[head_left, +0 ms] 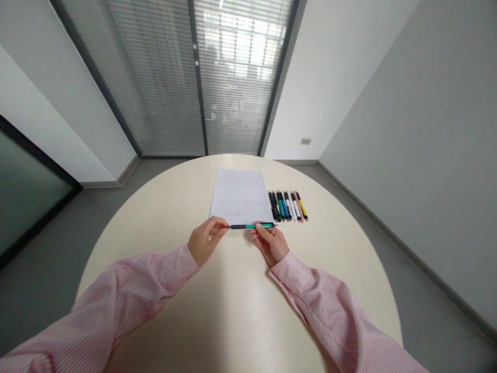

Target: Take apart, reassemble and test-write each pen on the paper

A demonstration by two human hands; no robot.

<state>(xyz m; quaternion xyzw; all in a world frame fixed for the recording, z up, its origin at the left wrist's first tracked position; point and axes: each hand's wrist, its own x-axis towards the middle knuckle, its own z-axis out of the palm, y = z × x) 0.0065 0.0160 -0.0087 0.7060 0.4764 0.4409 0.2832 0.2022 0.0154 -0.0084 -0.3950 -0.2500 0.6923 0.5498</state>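
A green and black pen (240,226) lies level between my two hands, just in front of the lower edge of a lined sheet of paper (239,194). My left hand (205,238) pinches its thin left end between thumb and fingertips. Around the green barrel near the right end, the thumb and fingers of my right hand (272,242) are closed. Both hands are above the pale round table (171,217). The very tip of the pen is hidden by my left fingers.
Right of the paper lies a row of several pens (287,206), side by side, in black, green, blue, white, pink and yellow. The table's curved edge faces a glazed partition with blinds (166,77). A grey wall (427,129) stands to the right.
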